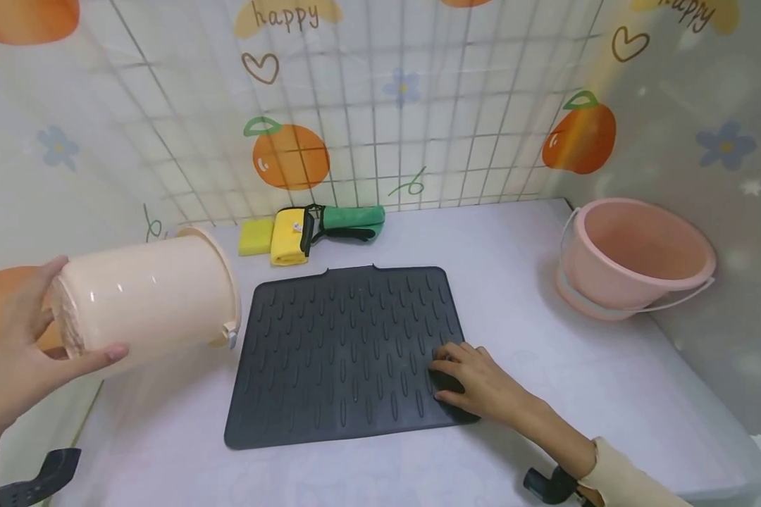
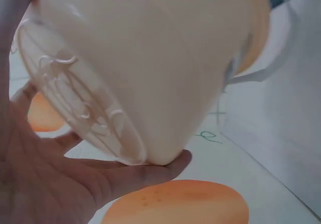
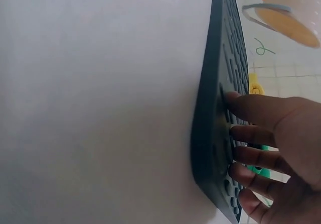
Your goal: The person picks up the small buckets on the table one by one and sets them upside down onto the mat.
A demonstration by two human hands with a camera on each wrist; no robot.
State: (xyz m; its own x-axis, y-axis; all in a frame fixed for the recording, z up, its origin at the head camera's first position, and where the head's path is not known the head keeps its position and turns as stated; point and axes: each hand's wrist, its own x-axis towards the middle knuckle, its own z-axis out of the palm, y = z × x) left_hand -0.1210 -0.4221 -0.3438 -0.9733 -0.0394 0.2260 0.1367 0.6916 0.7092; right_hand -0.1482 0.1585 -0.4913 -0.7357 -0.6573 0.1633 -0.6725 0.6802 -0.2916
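My left hand (image 1: 22,352) holds a cream bucket (image 1: 146,296) by its base end, thumb along the near side and fingers round the far side. The bucket is tipped onto its side in the air, mouth toward the right. In the left wrist view the ringed underside of the bucket (image 2: 83,93) faces the palm. A dark grey ribbed mat (image 1: 349,352) lies flat on the table. My right hand (image 1: 475,380) rests its fingertips on the mat's right part, fingers loosely bent. Beneath that hand is a dark patch; whether it is shadow cannot be told.
A pink bucket (image 1: 634,260) with its handle down stands upright at the right. Behind the mat lie a yellow-green sponge (image 1: 256,236), a folded yellow cloth (image 1: 289,238) and a rolled green cloth (image 1: 354,218). A patterned curtain (image 1: 368,148) over wire grid closes off the back.
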